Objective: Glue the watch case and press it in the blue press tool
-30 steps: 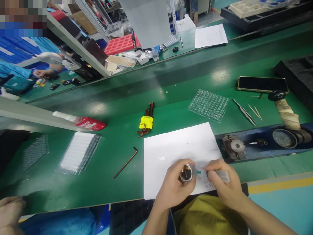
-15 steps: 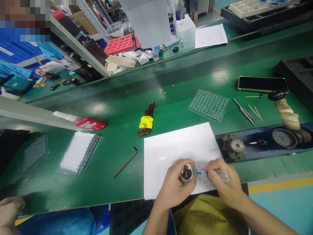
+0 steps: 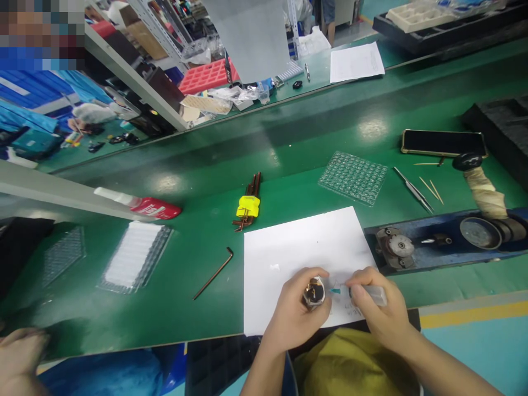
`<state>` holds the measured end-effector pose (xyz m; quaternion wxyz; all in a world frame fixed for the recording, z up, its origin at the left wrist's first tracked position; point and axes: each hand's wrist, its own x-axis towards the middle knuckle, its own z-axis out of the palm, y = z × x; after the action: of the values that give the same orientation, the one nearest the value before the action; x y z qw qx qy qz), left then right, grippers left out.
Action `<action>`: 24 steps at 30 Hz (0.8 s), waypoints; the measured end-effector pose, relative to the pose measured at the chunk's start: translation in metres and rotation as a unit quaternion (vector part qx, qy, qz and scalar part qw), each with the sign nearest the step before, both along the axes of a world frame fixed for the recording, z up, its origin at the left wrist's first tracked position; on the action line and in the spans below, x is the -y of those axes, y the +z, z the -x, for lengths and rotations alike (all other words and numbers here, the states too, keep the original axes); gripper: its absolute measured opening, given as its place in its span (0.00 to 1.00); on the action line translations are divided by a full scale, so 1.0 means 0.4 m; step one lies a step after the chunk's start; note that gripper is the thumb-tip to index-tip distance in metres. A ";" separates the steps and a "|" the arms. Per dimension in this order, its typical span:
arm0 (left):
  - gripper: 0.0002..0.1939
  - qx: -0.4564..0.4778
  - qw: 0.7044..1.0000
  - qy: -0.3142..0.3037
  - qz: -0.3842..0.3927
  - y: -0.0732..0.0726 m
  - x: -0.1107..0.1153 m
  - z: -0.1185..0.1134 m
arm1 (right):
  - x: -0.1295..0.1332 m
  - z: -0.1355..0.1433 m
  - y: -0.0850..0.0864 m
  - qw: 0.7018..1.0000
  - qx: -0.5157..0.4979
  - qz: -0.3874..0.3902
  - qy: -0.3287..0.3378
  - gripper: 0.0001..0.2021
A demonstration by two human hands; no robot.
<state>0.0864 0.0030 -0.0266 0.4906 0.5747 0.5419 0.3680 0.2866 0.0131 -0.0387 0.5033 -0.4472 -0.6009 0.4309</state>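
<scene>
The left hand (image 3: 295, 313) is curled tight around a small round metal part (image 3: 314, 292), thumb and fingers clamped on its rim, its open face turned up. The right hand (image 3: 379, 313) is closed on a clear syringe (image 3: 369, 295), pinched between thumb and fingers, lying nearly flat with its teal tip (image 3: 335, 290) pointing at the part, just beside it; whether the tip touches cannot be told. Both hands rest over the near edge of a white sheet (image 3: 297, 250) on the green desk (image 3: 289, 143).

Right of the sheet lies a blue fixture (image 3: 449, 239) with round metal pieces on it, and a cloth-wrapped handle (image 3: 482, 190) leans over its far end. Beyond the sheet's far right corner sits a clear blister tray (image 3: 352, 177), with tweezers (image 3: 413, 190) and a few toothpicks (image 3: 431, 188) to its right, then a phone (image 3: 443, 142) farther back. Left of the sheet lies a loose hex key (image 3: 213, 273); beyond it, a bundle of hex keys in a yellow holder (image 3: 247, 206). Well left of the sheet are a tray of white pieces (image 3: 134, 256) and a red-labelled bottle (image 3: 142, 204) on its side. Another person's hand (image 3: 18, 357) shows at the desk's near left corner.
</scene>
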 end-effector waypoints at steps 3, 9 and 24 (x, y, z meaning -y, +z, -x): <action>0.20 0.006 1.000 0.000 0.005 -0.003 0.002 0.001 | 0.000 -0.003 -0.006 1.000 -0.007 0.007 0.020 0.09; 0.19 0.005 1.000 0.000 0.024 -0.003 0.002 0.006 | 0.008 -0.008 -0.024 0.999 -0.048 0.004 0.009 0.07; 0.26 -0.011 0.999 -0.037 -0.034 -0.017 0.006 0.001 | -0.127 0.067 0.094 0.993 0.094 -0.066 0.012 0.16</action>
<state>0.0860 0.0005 -0.0334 0.4782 0.6150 0.5129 0.3606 0.2599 0.0639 -0.0011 0.4674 -0.4446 -0.6780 0.3523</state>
